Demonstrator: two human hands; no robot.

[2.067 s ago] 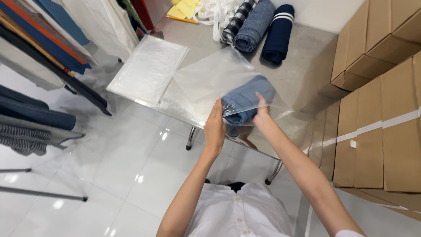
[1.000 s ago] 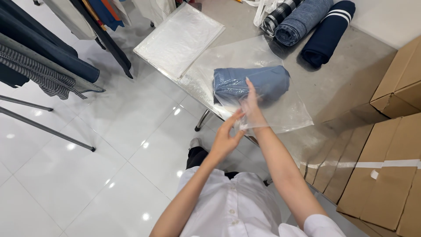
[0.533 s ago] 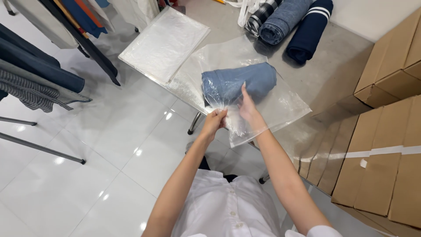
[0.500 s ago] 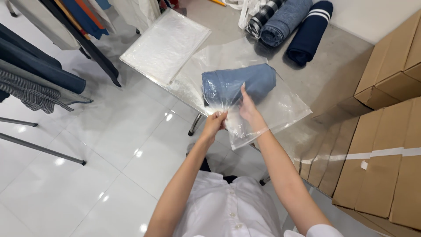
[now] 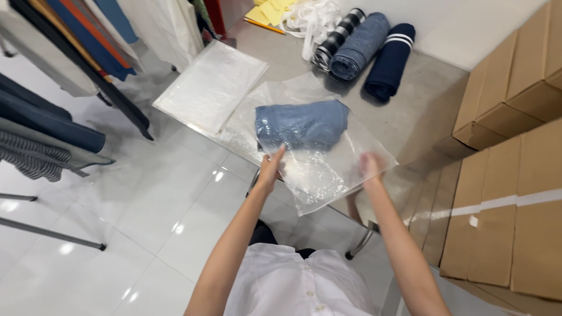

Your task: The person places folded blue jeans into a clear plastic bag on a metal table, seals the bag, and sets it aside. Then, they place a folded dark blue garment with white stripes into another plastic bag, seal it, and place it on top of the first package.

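A folded blue denim garment (image 5: 301,124) lies inside a clear plastic bag (image 5: 319,172) on the grey table (image 5: 421,111). My left hand (image 5: 271,168) pinches the bag's near edge at its left side, just below the garment. My right hand (image 5: 370,167) grips the same edge farther right, partly behind the plastic. The two hands stretch the bag's open end between them, over the table's front edge.
A stack of flat clear bags (image 5: 211,85) lies left of the bag. Three rolled garments (image 5: 366,47) and yellow papers (image 5: 272,11) sit at the back. Cardboard boxes (image 5: 509,175) are stacked on the right. Hanging clothes on a rack (image 5: 52,76) fill the left.
My hands, close together at the bag's mouth half a second ago, have drawn apart along its edge. The right hand slid to the right. The garment has not shifted.
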